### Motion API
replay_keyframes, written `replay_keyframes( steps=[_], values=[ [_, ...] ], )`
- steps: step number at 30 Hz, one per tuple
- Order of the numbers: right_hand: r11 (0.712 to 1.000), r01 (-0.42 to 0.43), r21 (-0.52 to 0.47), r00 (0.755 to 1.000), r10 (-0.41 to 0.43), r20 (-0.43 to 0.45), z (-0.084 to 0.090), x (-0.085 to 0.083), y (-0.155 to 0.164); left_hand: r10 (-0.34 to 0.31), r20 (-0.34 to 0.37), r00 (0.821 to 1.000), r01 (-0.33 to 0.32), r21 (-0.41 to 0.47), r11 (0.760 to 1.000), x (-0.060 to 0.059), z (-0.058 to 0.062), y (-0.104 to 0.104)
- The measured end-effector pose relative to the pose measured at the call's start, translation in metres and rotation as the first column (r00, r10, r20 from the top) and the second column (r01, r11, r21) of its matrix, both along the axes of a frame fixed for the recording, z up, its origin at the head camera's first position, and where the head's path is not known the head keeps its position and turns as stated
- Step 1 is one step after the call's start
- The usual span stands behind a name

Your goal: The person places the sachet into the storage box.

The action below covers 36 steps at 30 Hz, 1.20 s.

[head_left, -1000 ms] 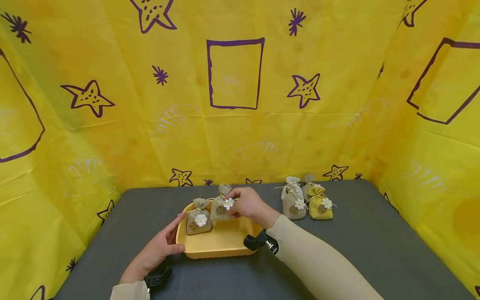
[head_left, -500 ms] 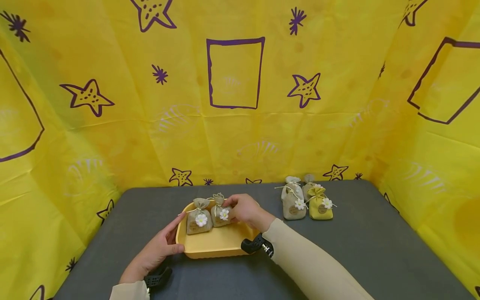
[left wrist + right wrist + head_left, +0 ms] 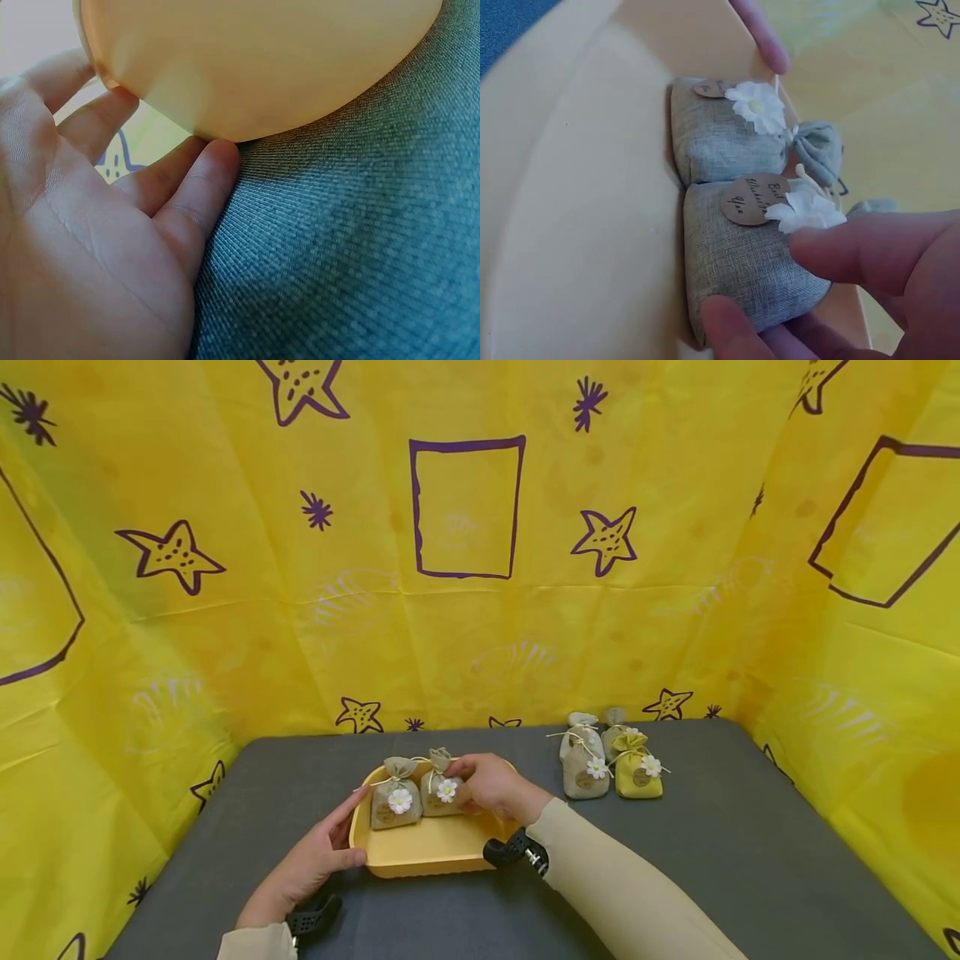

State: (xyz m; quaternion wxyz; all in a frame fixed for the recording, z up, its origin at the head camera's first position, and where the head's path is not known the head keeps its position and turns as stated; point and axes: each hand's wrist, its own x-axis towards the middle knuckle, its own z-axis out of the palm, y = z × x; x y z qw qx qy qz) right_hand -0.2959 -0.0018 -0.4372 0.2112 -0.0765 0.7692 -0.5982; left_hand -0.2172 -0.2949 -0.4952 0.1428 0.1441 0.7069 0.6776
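Observation:
My right hand (image 3: 491,787) holds a grey-beige drawstring pouch (image 3: 742,259), with the thumb by its white flower and the fingers along its side and lower edge. That pouch stands in the yellow tray (image 3: 427,847), up against a second grey-beige pouch (image 3: 396,806) on its left. Each bears a white flower and a round brown tag, and their necks are tied with cord. My left hand (image 3: 318,856) rests its fairly straight fingers against the tray's left outer side, one fingertip up at the rim. In the left wrist view, the fingertips (image 3: 217,154) touch the tray's outer wall.
Right of the tray, a grey-beige pouch (image 3: 585,768) stands beside a yellow pouch (image 3: 639,774), with other pale pouches partly hidden behind them. The dark grey table (image 3: 712,852) ends at a yellow cloth backdrop (image 3: 465,643) at the back and sides.
My right hand has lowered the pouch into the tray, beside the first pouch, and still holds it. My left hand has stayed at the tray's side.

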Motion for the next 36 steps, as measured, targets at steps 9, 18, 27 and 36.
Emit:
replay_keyframes(
  steps=[9,18,27,36],
  values=[
    [0.999,-0.024,-0.034,0.999,0.026,0.038,0.0,0.001,0.008,0.002,-0.005,1.0,-0.002,-0.005,1.0,0.0,0.001,0.001],
    [0.997,-0.069,-0.03,0.996,0.067,-0.058,0.017,0.023,0.034,-0.012,-0.023,1.0,0.012,0.012,1.0,-0.001,-0.001,0.001],
    [0.889,0.022,-0.458,0.995,-0.063,-0.073,0.024,0.054,0.074,-0.016,-0.02,1.0,0.016,0.019,1.0,-0.001,0.002,0.0],
    [0.805,0.023,-0.593,0.988,-0.111,-0.112,0.009,0.075,0.14,0.02,0.014,1.0,-0.019,-0.028,0.999,-0.001,0.002,0.001]
  ],
)
